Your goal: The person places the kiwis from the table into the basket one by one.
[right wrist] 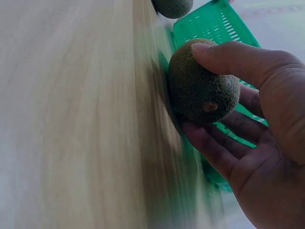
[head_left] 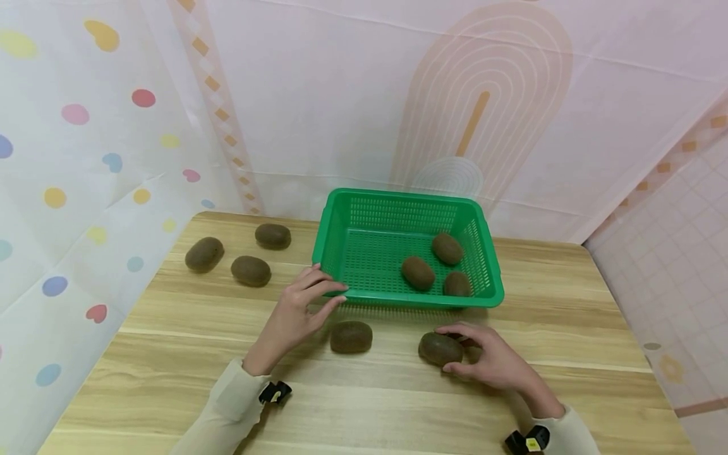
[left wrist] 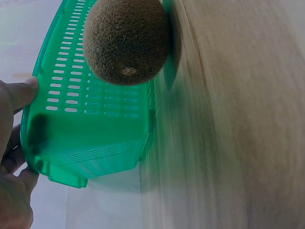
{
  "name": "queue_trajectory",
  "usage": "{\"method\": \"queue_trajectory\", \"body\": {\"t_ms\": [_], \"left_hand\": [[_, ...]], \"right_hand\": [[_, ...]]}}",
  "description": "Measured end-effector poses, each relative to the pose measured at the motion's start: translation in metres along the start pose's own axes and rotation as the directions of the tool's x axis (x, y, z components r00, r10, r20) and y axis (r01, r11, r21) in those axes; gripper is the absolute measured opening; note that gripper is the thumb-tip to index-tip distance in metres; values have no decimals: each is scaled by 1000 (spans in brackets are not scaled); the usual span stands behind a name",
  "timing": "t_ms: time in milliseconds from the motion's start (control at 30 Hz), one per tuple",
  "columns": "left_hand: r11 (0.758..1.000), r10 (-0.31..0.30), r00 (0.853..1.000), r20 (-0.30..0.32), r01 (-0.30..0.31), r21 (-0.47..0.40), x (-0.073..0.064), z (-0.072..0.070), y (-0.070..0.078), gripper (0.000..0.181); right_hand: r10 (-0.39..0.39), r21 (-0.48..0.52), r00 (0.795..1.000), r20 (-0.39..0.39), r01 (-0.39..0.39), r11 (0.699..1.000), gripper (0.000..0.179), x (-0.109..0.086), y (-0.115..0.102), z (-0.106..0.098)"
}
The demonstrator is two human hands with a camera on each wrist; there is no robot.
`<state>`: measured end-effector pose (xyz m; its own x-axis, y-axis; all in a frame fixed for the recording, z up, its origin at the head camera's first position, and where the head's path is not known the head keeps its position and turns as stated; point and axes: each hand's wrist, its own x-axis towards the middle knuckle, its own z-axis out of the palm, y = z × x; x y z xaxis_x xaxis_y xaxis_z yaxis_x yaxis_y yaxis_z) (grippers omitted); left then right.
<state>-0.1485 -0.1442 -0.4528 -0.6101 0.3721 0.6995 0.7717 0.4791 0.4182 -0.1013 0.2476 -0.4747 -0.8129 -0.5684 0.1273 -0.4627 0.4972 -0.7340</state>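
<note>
My right hand (head_left: 489, 357) holds a brown kiwi (head_left: 439, 349) on the table in front of the basket, thumb on one side and fingers on the other. The right wrist view shows the thumb pressed on the fuzzy skin of this kiwi (right wrist: 202, 86). With my left hand (head_left: 298, 303) I pinch the rim of the green plastic basket (head_left: 364, 296) at its near left corner; the left wrist view shows fingertips on both sides of the rim. Between my hands another kiwi (head_left: 351, 337) lies close to the basket's front wall. Inside the basket, toward its right, are three kiwis (head_left: 418, 273).
Left of the basket, three more kiwis (head_left: 251, 271) lie on the wooden table (head_left: 375, 411). A patterned cloth (head_left: 318, 95) hangs behind the table's far edge and along both sides. A black wrist camera (head_left: 275, 393) sits on each sleeve.
</note>
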Motion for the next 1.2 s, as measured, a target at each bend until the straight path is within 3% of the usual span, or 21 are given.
{"method": "queue_trajectory", "body": {"t_ms": [200, 600, 900, 1200], "left_hand": [[1000, 5, 1000, -5, -5, -7, 0, 1, -1, 21], [1000, 24, 999, -23, -24, 4, 0, 2, -2, 23], [1000, -1, 1000, -7, 1, 0, -1, 1, -2, 20], [1000, -4, 1000, -8, 4, 0, 0, 1, -1, 20]], "right_hand": [[13, 6, 1000, 17, -13, 1000, 52, 1, -4, -1], [-46, -4, 999, 3, 46, 999, 52, 3, -22, -13], [-78, -30, 995, -62, 77, 997, 56, 5, -41, -35], [-91, -12, 987, -131, 90, 996, 59, 22, -55, -56]]}}
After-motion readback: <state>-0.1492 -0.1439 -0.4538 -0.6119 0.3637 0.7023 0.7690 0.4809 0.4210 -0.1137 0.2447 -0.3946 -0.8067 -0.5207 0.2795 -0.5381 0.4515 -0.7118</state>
